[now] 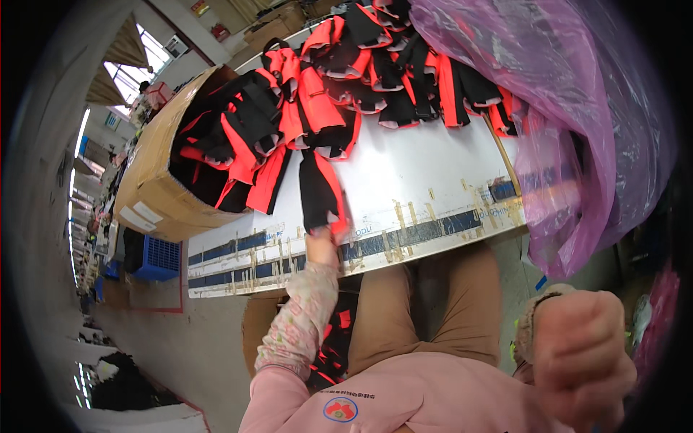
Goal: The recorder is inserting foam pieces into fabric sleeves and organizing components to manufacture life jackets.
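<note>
My left hand (323,247) reaches to the front part of the table and is closed on the near end of a black and coral-red fabric piece (321,189). That piece lies stretched away from me, its far end against a pile of similar fabric pieces (317,101). At the lower right, close to the camera, my right hand (581,346) is raised in a fist, away from the table. Its curled fingers hide whatever may be inside.
An open cardboard box (155,166) filled with more such pieces stands at the table's left. A translucent purple plastic bag (570,115) drapes over the right side. The white table (411,169) has a taped front edge. A blue crate (159,258) sits lower left.
</note>
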{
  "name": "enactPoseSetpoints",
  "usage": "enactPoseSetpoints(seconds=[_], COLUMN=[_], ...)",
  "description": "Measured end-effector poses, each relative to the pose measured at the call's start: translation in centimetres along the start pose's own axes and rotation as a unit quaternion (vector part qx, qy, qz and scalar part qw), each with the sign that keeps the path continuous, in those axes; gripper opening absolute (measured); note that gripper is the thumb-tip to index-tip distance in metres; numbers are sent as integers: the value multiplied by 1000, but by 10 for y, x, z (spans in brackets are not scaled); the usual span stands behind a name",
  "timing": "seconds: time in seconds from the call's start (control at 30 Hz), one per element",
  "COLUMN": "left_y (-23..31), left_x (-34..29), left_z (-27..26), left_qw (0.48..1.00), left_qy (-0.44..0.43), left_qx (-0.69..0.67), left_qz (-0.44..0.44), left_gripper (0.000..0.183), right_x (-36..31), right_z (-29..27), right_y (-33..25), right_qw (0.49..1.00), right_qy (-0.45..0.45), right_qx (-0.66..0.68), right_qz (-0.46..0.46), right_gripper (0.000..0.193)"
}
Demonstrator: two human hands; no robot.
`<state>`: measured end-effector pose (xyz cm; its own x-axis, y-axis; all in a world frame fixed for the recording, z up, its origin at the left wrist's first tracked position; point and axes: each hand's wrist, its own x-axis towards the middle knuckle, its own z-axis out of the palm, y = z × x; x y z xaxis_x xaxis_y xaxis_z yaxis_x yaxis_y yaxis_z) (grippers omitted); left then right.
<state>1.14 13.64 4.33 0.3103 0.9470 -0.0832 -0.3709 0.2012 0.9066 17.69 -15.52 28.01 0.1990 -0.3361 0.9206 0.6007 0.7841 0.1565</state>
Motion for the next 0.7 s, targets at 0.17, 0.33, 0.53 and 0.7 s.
enactPoseSetpoints(seconds=[0.17,0.33,0.53,0.7], left_y=[-16,-65,-39,-30], left_x=[-97,-171,-158,-131], left_z=[13,26,17,31], left_qw=[996,976,972,889], left_qy=[-57,-168,-114,-104], left_qx=[40,136,196,378], left_qz=[-61,-37,-63,238], left_gripper=[27,34,29,26], right_x=[-83,-194,-186,-188], right_z=[25,17,-11,8], right_y=[8,17,-3,3], right_qw=[820,679,632,680], right_qy=[-214,-510,-552,-427], right_qx=[-145,-228,-235,-196], right_qz=[510,476,490,562], right_gripper=[28,59,80,60])
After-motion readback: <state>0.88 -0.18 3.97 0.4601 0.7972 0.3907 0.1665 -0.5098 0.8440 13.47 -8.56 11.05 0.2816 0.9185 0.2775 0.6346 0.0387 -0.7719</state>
